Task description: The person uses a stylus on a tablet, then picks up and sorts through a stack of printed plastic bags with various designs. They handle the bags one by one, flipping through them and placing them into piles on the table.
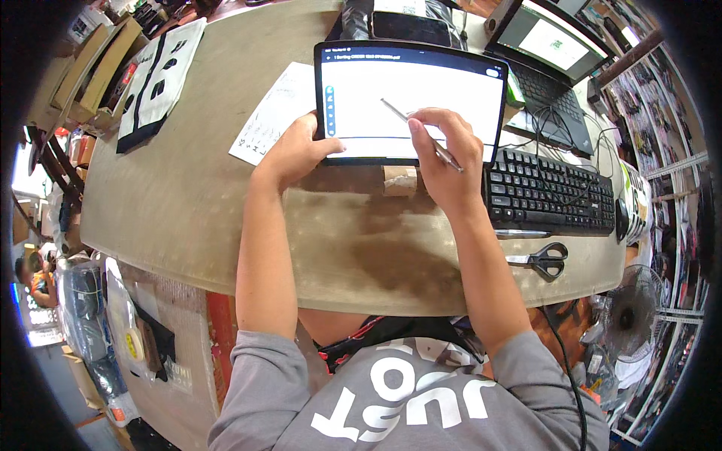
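Left hand [289, 154] braces, right hand [453, 161] points

Remotely, I see the left grasping a wide black-framed tablet [421, 94] by its left edge, above the beige worktop [173, 199], thumb [329, 146] in front, probably to steady it with most of the screen [455, 83] clear. The right pinches a slim silver stylus [395, 110], slanted toward the screen, apparently for fine control.

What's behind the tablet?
White paper sticks out left of the tablet, a brown block below it, a black slab above. The tablet hides anything else there.
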